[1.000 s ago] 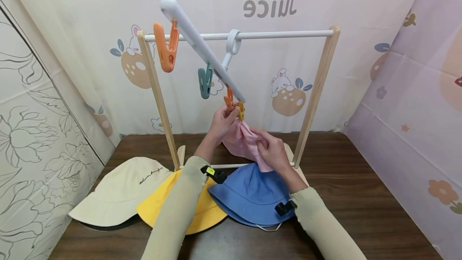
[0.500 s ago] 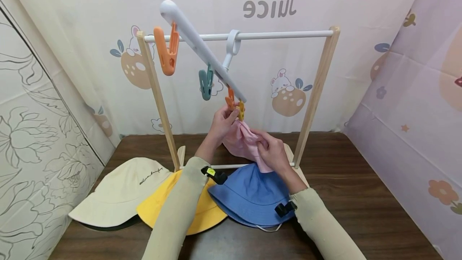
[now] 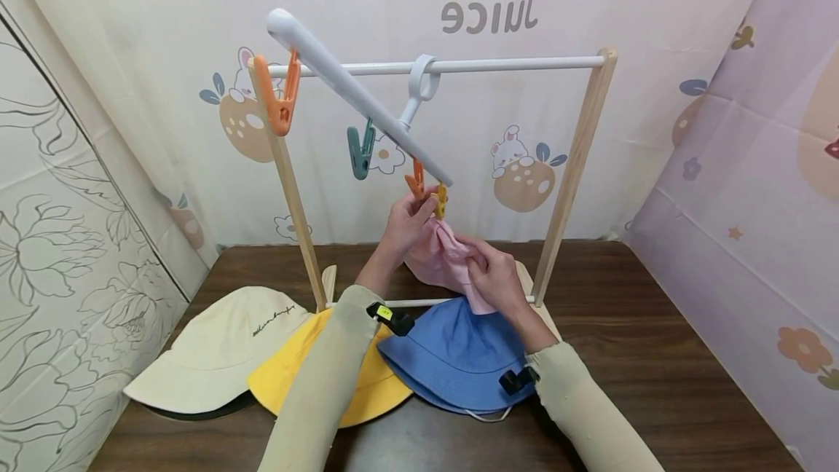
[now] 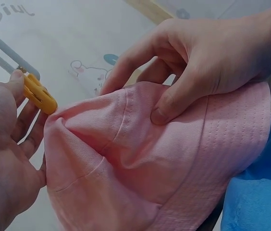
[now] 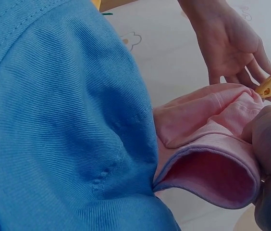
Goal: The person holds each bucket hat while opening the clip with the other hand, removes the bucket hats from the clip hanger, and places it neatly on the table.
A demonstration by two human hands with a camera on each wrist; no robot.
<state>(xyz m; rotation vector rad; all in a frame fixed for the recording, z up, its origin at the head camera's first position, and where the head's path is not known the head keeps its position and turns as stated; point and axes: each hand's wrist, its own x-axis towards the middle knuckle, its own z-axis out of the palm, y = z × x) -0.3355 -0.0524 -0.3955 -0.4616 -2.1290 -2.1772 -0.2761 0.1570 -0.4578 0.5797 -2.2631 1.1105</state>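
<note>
A pink bucket hat (image 4: 140, 144) hangs below a yellow clothespin (image 3: 440, 202) at the low end of a white clip hanger (image 3: 354, 89). My left hand (image 3: 404, 228) pinches the yellow clothespin by its handle. The clothespin's tip meets the hat's crown in the left wrist view; whether it bites the cloth I cannot tell. My right hand (image 3: 496, 273) grips the hat, its thumb pressed on the crown cloth. In the right wrist view the hat's brim (image 5: 212, 168) curls open downward. A small orange clothespin (image 3: 416, 179) hangs beside my left fingers.
The hanger hooks on the rack's white bar (image 3: 518, 63) and tilts. A teal clothespin (image 3: 361, 151) and a large orange clothespin (image 3: 280, 97) hang from it. Blue (image 3: 459, 355), yellow (image 3: 367, 384) and cream bucket hats (image 3: 223, 355) lie on the wooden table (image 3: 655, 355).
The hanger's raised end has swung left and slightly down, carrying the large orange and teal clothespins along. Both hands stay almost in place on the clothespin and the pink hat.
</note>
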